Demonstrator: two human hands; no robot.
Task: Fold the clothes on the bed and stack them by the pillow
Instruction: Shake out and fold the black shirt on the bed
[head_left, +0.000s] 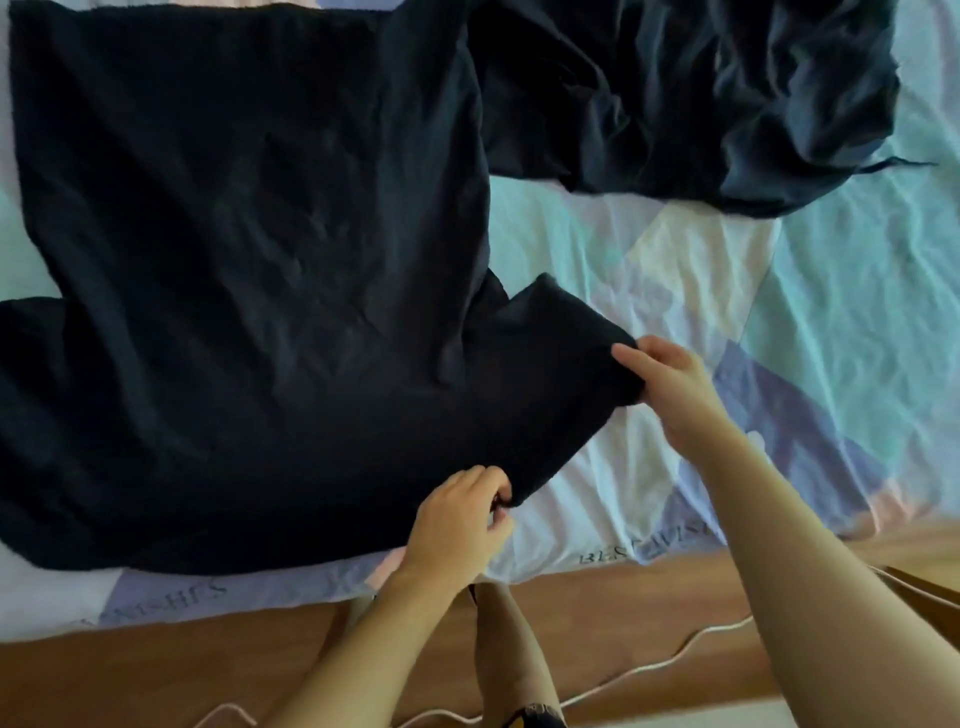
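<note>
A large black T-shirt (244, 249) lies spread flat over the left and middle of the bed. Its right sleeve (561, 358) points toward me. My left hand (457, 519) pinches the sleeve's near corner at the shirt's lower edge. My right hand (670, 384) grips the sleeve's outer end, thumb on top. A second dark garment (701, 98) lies crumpled at the far right, its edge overlapped by the shirt. No pillow is in view.
The bed sheet (779, 291) is pastel, with blue, white and lilac patches and printed lettering near the edge. Below the mattress edge is a wooden floor (156, 670) with a white cable (670, 660) lying across it. My legs show beside the bed.
</note>
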